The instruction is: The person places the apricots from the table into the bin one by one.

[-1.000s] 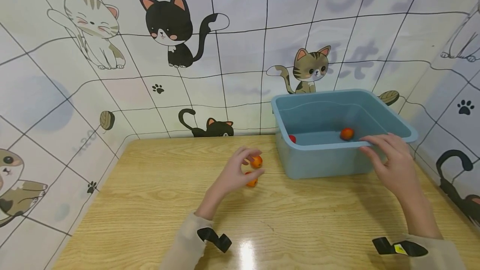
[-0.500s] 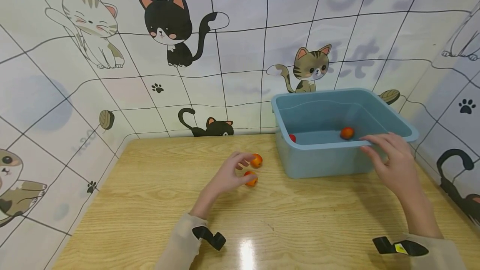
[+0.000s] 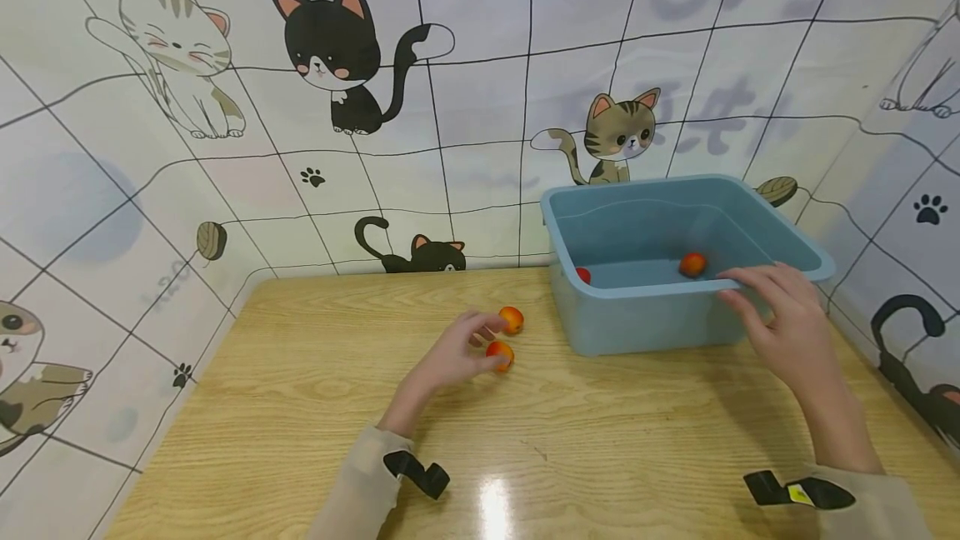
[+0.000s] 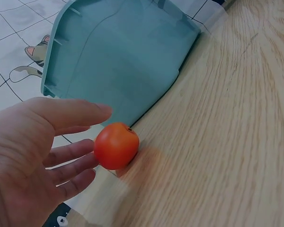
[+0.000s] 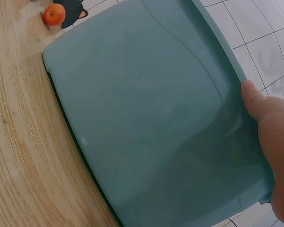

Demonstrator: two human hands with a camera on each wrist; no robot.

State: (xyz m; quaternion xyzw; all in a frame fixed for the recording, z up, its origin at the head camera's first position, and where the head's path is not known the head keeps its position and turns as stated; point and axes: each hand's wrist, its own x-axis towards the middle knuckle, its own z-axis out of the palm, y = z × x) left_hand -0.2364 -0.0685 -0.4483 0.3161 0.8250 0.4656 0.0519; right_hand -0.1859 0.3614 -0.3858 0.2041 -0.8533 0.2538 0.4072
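Observation:
My left hand [image 3: 453,352] reaches over the table beside a near small orange-red fruit [image 3: 501,355], its thumb and fingers spread around it with a gap. In the left wrist view, the thumb is above that fruit [image 4: 116,146] and the fingertips lie behind it; whether they touch is unclear. Just behind sits a far orange-red fruit [image 3: 512,320]. My right hand [image 3: 783,323] holds the front rim of a blue plastic bin [image 3: 645,323], fingers over the edge and thumb outside. In the right wrist view, the thumb lies along the rim.
Inside the bin are a red-orange fruit [image 3: 693,265] near the right and a partly hidden red one [image 3: 582,275] at the left. The wooden table [image 3: 315,373] ends at a wall covering [image 3: 480,107] with printed cats.
My left hand first draws back to the left and slightly down, uncovering the two fruits, then closes its spread a little around the near one. The right hand stays on the bin's rim.

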